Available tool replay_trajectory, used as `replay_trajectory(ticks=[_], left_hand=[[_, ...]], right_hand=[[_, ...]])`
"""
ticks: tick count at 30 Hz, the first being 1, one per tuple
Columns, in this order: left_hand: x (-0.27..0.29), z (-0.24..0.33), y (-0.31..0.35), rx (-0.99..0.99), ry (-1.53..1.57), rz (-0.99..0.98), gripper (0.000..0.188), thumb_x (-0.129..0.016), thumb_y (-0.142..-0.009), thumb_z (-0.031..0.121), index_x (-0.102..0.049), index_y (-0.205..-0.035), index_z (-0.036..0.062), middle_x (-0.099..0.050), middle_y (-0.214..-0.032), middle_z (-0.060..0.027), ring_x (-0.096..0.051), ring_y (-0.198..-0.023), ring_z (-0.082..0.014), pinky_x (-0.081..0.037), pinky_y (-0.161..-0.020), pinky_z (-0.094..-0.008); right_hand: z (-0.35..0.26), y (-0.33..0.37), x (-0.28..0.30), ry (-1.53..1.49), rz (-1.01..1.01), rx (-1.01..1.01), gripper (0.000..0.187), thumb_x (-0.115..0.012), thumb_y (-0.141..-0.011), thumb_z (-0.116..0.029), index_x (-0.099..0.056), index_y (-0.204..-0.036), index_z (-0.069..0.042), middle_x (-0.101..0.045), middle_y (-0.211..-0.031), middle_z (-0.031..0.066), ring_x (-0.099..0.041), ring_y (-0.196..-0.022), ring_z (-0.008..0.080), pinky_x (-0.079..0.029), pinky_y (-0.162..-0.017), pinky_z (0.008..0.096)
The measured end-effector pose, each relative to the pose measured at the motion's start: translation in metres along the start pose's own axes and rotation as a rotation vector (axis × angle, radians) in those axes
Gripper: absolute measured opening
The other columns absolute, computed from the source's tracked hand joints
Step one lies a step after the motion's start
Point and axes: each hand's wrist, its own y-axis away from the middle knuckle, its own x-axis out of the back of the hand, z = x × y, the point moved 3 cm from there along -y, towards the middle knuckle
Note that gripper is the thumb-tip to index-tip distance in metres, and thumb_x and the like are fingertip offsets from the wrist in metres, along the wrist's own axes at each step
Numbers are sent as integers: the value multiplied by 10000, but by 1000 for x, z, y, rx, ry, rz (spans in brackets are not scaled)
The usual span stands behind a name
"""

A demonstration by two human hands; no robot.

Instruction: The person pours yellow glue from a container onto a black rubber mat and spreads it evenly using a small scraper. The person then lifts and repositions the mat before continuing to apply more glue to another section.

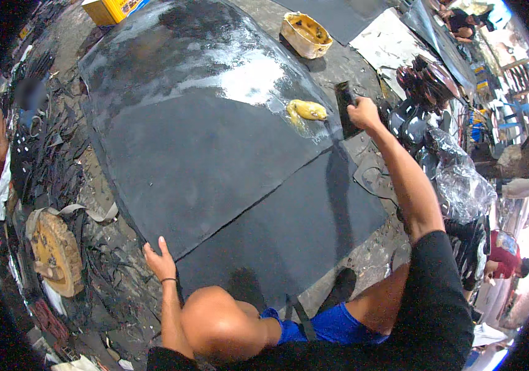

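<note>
The black sheet [196, 167] looks matt, partly glossy.

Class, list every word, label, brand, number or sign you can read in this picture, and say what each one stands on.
None can be read clearly.
Yellow box, top left: printed marks on one side, cut off by the picture's edge and too small to read.
Red shirt, far right: a pale patch, too blurred to tell whether it is lettering.
Black sheet, dark tool, tub: no lettering shows.
</note>
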Motion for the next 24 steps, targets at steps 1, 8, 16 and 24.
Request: replay_trajectory(ticks=[1,8,16,24], left_hand=[[-7,4,6,-33,4,74,553,-615,-915,399,-520,-1140,-97,-558,-1095,-285,-547,-996,-402,-428,-823,-468],[-13,-14,7,-27,29,133,487,-633,-915,298,-509,-1128,-123,-524,-988,-251,-504,-955,-423,-410,-835,-487],[-12,-17,9,28,22,6,469,-635,-901,268,-495,-1111,-126,-514,-958,-266,-473,-935,-459,-387,-823,-535],[-14,-6,8,24,22,-40,415,-669,-847,299,-525,-1029,-45,-547,-944,-207,-492,-889,-404,-416,-793,-500]], right_hand=[[-5,-9,-11,116,1,-8,361,-575,-807,-196,-646,-1066,45,-660,-1055,259,-650,-975,406,-520,-860,451],[-39,-25,-98,164,-82,30,325,-614,-800,-271,-671,-989,-13,-667,-991,252,-648,-956,411,-529,-808,489],[-286,4,-143,-50,-48,240,282,-592,-793,-263,-664,-880,-5,-660,-792,239,-651,-818,429,-517,-778,484],[-470,22,-173,-134,-161,555,258,-603,-774,-245,-686,-838,-9,-641,-718,239,-651,-739,412,-509,-704,485]])
